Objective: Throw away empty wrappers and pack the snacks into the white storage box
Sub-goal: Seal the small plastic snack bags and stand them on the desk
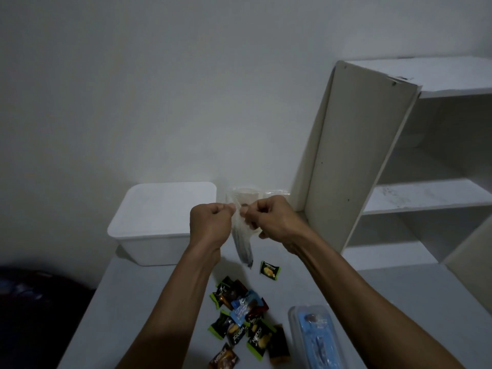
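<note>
Both hands are raised over the white table (133, 302). My left hand (211, 225) and my right hand (271, 221) each pinch the top of a clear plastic wrapper (243, 246) that hangs down between them. The white storage box (162, 222), lid on, stands at the back left of the table, just left of my left hand. Several wrapped snacks (239, 312) in green, black, brown and blue lie in a loose pile below my forearms. One green snack (269, 270) lies apart, under the hanging wrapper.
A clear tray with blue contents (314, 339) sits at the front right. More clear plastic packaging (274, 194) stands behind my hands by the wall. A white shelf unit (386, 161) rises at the right. Something dark (34, 302) lies left of the table.
</note>
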Demonstrator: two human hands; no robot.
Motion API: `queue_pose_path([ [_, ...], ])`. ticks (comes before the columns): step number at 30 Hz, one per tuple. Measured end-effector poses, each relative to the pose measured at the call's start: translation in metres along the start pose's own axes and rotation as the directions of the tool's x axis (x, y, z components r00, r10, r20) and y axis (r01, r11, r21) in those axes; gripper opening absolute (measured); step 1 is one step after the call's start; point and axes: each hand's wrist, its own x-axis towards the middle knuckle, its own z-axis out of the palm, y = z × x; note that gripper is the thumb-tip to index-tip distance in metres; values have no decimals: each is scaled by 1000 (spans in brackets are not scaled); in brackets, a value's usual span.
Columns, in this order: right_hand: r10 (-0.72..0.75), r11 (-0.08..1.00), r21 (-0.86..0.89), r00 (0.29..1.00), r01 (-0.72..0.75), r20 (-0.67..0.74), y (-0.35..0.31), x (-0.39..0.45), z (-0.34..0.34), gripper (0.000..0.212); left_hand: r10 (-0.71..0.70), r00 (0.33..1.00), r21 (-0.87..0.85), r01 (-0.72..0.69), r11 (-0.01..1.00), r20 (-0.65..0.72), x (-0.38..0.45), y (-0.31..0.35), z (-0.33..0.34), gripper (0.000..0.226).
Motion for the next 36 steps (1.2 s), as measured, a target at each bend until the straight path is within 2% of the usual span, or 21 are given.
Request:
queue_pose_path([
  [8,-34,999,-4,996,33,-78,8,1,9,26,21,998,101,-27,995,57,-5,-2,-2,19],
  [12,-21,998,48,993,27,-114,11,-1,11,27,0,998,62,-4,998,63,-6,-3,-2,16],
  [17,-13,997,74,987,25,-160,12,-2,15,21,41,995,97,-49,994,90,-13,-6,0,18],
  [23,3,996,85,986,11,-164,13,-6,13,21,20,993,50,-26,998,116,-18,-10,1,16],
  [26,-27,999,24,990,31,-140,13,-10,8,21,5,995,-7,-4,1000,104,-17,-15,0,11],
  [29,-63,996,-64,996,59,-61,7,-16,-6,17,99,993,-10,-98,995,61,-7,-19,-4,20],
  [32,-91,981,-167,994,99,52,1,-20,-25,21,202,965,54,-214,975,170,7,-24,-12,31],
  [34,-90,977,-182,990,110,112,-3,-22,-36,24,221,944,29,-235,972,246,11,-26,-15,19],
  [36,-71,974,-201,985,102,155,-5,-23,-46,27,229,936,-27,-230,973,268,11,-26,-14,8],
])
